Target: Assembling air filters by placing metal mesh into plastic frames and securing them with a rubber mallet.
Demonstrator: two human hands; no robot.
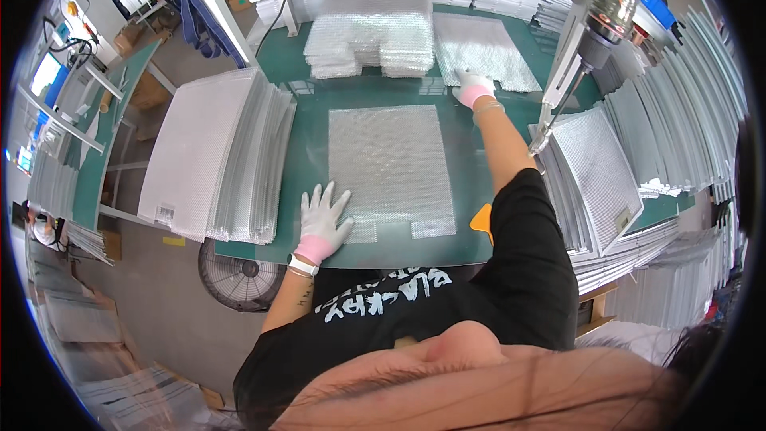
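Observation:
A translucent bubble-wrap sheet (389, 168) lies flat on the green table (307, 132) in front of me, with a notch in its near edge. My left hand (323, 222), in a white glove with a pink cuff, is open, its fingers spread at the sheet's near left corner. My right hand (474, 88), gloved likewise, reaches far across the table. Its fingers look bunched at the near edge of a second bubble-wrap sheet (483, 46) at the back right; their tips are partly hidden.
A thick stack of notched bubble-wrap sheets (369, 28) stands at the back. Pale panels (199, 152) lean at the left, more panels (594, 168) at the right. A metal arm with a power tool (594, 52) hangs right of my forearm. A floor fan (239, 278) stands below.

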